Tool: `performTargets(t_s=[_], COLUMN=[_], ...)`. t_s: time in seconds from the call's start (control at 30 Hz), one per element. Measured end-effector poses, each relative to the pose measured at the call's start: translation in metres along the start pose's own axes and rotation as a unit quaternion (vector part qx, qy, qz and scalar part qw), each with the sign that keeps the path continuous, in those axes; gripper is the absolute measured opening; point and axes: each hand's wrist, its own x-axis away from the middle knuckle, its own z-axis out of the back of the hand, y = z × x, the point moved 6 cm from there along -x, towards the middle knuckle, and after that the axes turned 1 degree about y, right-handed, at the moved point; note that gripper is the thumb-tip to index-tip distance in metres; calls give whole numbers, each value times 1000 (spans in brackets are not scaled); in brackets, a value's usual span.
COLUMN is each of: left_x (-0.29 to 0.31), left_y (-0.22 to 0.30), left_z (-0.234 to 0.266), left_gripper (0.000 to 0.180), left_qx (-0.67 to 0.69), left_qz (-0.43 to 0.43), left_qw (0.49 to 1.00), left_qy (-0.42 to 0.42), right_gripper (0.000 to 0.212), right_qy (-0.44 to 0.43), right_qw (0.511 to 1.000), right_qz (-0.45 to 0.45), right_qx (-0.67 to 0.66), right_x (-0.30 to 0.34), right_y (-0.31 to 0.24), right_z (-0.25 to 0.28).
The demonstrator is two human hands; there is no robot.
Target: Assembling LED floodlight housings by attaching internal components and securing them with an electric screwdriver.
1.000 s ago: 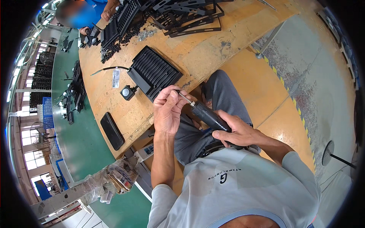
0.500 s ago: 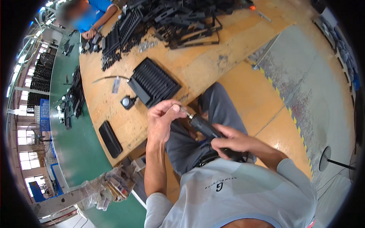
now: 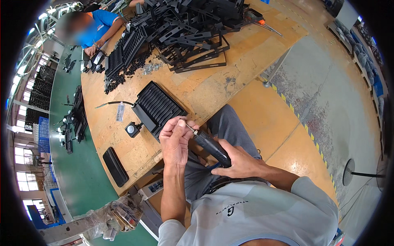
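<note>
My right hand (image 3: 238, 160) is wrapped round the black body of an electric screwdriver (image 3: 211, 146), its bit pointing up and left. The thumb and fingers of my left hand (image 3: 175, 137) are pinched together at the tip of the bit. Whatever sits between those fingers is too small to make out. Just beyond them, a black floodlight (image 3: 158, 108) lies with its ribbed back up near the table edge, partly covered by my left fingers. A cable with a white label (image 3: 120, 112) and a small sensor with a pale dome (image 3: 132, 129) extend from its left side.
Black metal brackets (image 3: 193, 37) are heaped at the far side, with small dark parts and silver screws (image 3: 152, 67) beside them. A black oblong case (image 3: 115, 167) lies near the left edge. A co-worker's hand (image 3: 92, 50) works at far left. An orange-handled screwdriver (image 3: 269, 26) lies far right.
The view has shifted, so the table sits lower in it. Both hands and the electric screwdriver have come closer to the floodlight. The left-hand pinch and the right-hand hold continue.
</note>
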Motion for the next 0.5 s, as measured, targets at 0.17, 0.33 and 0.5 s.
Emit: performTargets(t_s=[0.17,0.33,0.5], left_x=[-9,-22,-55], left_y=[-7,2,27], left_z=[-4,-21,-35], left_gripper=[18,24,22], left_qx=[7,-75,-281], left_qz=[-6,-17,-144], left_qw=[1000,995,947], left_qy=[-22,-58,-54], right_gripper=[64,71,78], right_qy=[-55,17,-5], right_qw=[992,993,978], right_qz=[-21,65,17], right_qx=[-112,-101,-207], right_x=[-3,-10,-3], right_y=[-5,1,-4], right_z=[4,8,27])
